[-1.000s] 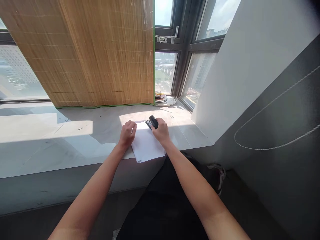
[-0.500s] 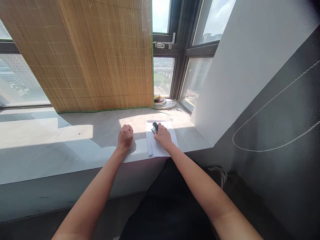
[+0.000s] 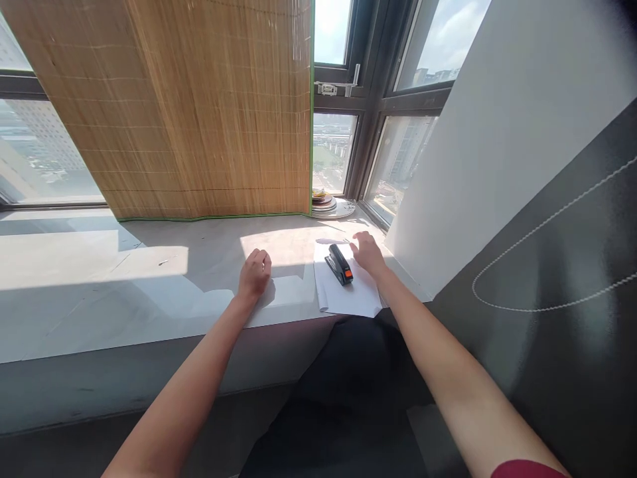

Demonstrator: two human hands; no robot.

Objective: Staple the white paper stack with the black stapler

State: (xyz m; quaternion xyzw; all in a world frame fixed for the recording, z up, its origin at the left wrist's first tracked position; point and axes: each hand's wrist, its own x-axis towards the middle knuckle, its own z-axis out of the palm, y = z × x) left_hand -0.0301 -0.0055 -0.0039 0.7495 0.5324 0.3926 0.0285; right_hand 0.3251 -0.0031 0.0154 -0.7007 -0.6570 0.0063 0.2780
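A black stapler (image 3: pixel 339 267) with an orange patch at its near end lies on white paper (image 3: pixel 354 302) by the sill's front edge. My right hand (image 3: pixel 367 252) is just right of the stapler, over the paper's far right corner, and does not touch the stapler. Its thumb and index finger are apart, close to a tiny dark item (image 3: pixel 347 240) too small to name. Left of the paper, my left hand (image 3: pixel 255 271) rests on the sill with fingers curled closed. Whatever may be inside those fingers is hidden.
The pale window sill (image 3: pixel 149 305) runs across, with sunlit patches. A bamboo blind (image 3: pixel 213 119) hangs down to it. Stacked plates (image 3: pixel 326 204) stand in the window corner. A white beaded cord (image 3: pixel 522 309) loops at the right by the dark wall.
My right hand has let go of the stapler, which now lies on the paper, and has moved right and away from me. My left hand stays on the sill. The view has shifted slightly.
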